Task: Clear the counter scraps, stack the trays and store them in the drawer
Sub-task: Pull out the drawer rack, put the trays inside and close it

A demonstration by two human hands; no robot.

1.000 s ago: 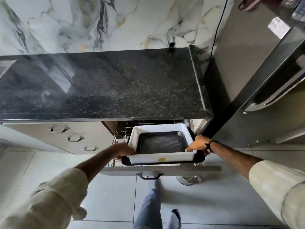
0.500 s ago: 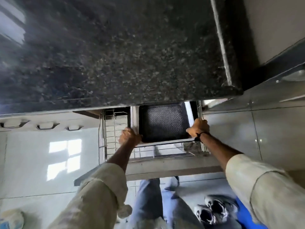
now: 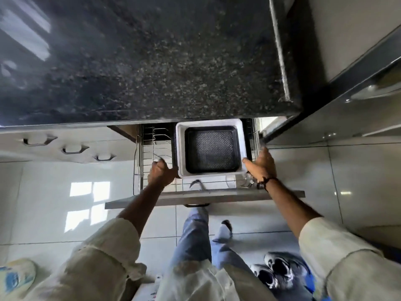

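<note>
Fingers of both hands grip the stacked trays [image 3: 179, 148] inside the wire-racked drawer [image 3: 217, 195], under the counter [image 3: 141, 61].

No lettering reads anywhere in this view. The white tray [image 3: 179, 148] shows plain rims, the dark speckled counter [image 3: 138, 61] carries only glare, and the drawer front [image 3: 217, 197] is bare of any label. Low at the left edge, a pale bag [image 3: 16, 276] has a blue print on it, and a white packet [image 3: 152, 294] at the bottom shows small red marks, but both are too blurred to make out.
</note>
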